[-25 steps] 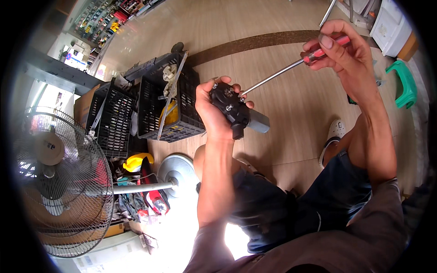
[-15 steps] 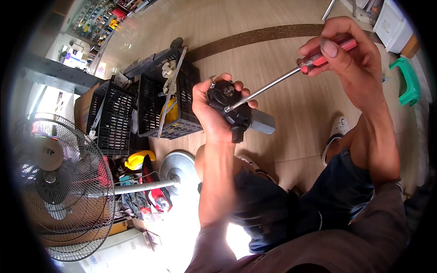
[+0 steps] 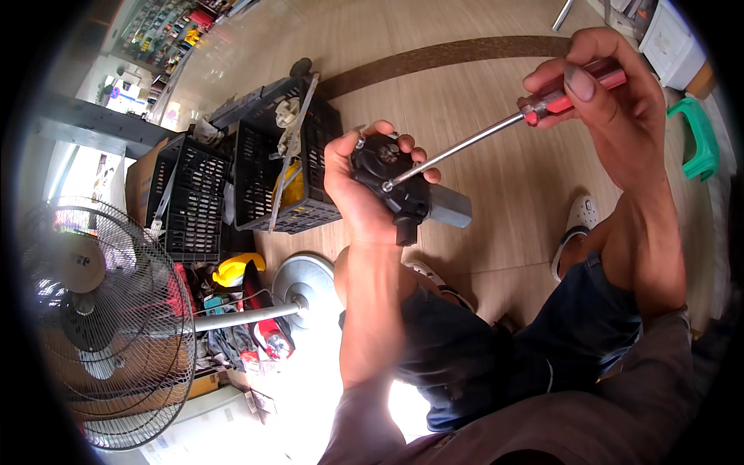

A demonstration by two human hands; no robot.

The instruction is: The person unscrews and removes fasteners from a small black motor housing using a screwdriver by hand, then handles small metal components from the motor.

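Far left: we note a standing fan (image 3: 77, 263), its wire cage facing us and its round base (image 3: 316, 273) on the floor (image 3: 496, 256). Next along are two black slatted crates, a left crate (image 3: 203, 208) and a right crate (image 3: 298, 221), side by side with mixed parts inside. A yellow object (image 3: 236, 270) lies below them, kind unclear.

Centre: the left hand (image 3: 360, 200) is closed around a motor-like unit (image 3: 378, 164), holding it clear of the floor, in front of the knees. Fingertips wrap the far edge of its black housing; a grey end (image 3: 449, 207) projects to the right.

Right of that, a screwdriver (image 3: 496, 124) slants down to the unit, tip at a screw (image 3: 387, 186) in the housing face. We cannot tell whether the tip is fully seated. The right hand (image 3: 612, 108) pinches the red handle between thumb and fingers. Beyond it, a green plastic stool (image 3: 700, 139) at the right edge.

Step in hand, in our judgement: driver being lined up on or worked at that screw; turning direction not readable. Next move would call for shaft square to the screw head, steady pressure, and a firm left grip against twist.
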